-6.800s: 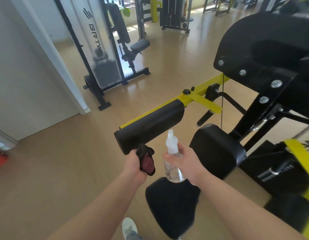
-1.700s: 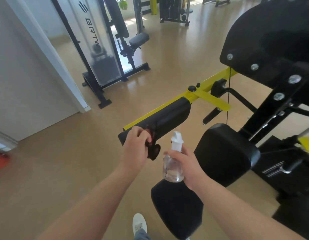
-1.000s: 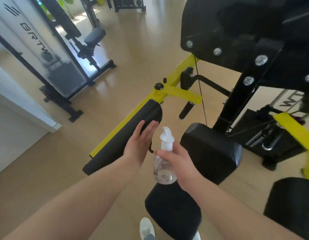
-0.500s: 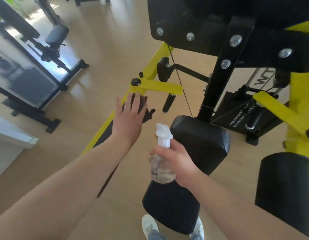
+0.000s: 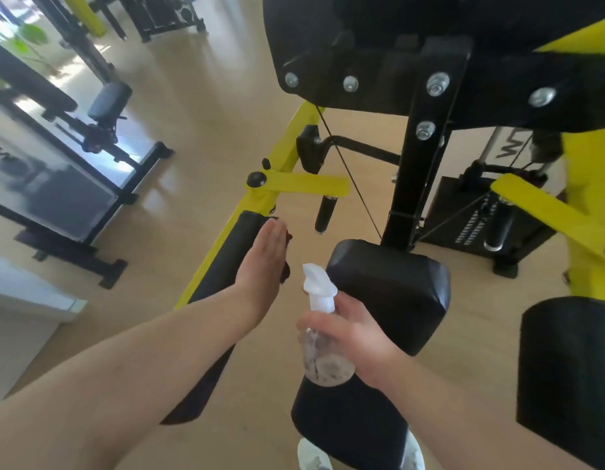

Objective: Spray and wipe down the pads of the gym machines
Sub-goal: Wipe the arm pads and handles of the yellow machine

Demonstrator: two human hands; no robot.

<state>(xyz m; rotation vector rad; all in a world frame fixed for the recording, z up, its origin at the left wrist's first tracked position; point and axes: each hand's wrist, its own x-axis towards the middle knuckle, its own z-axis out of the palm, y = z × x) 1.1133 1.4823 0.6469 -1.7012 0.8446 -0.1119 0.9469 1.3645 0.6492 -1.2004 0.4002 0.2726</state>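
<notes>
A long black arm pad (image 5: 226,259) runs along the yellow bar (image 5: 280,157) of the machine. My left hand (image 5: 265,262) lies flat with straight fingers, pressing a dark cloth (image 5: 287,252) against the pad's inner side near its far end; only the cloth's edge shows. My right hand (image 5: 355,340) grips a clear spray bottle (image 5: 319,334) with a white trigger head, held upright over the black seat pad (image 5: 355,422). A square black pad (image 5: 396,293) stands just behind the bottle.
Another black pad (image 5: 565,374) is at the right edge. A black backrest and frame (image 5: 413,62) overhang above, with a cable (image 5: 348,174) and a black handle (image 5: 325,212). A weight machine (image 5: 57,157) stands left on the wooden floor. My white shoes (image 5: 311,456) show below.
Over the last seconds my left hand slid the cloth along the arm pad from its near end to its far end. My view swung right. The bottle stayed in my right hand.
</notes>
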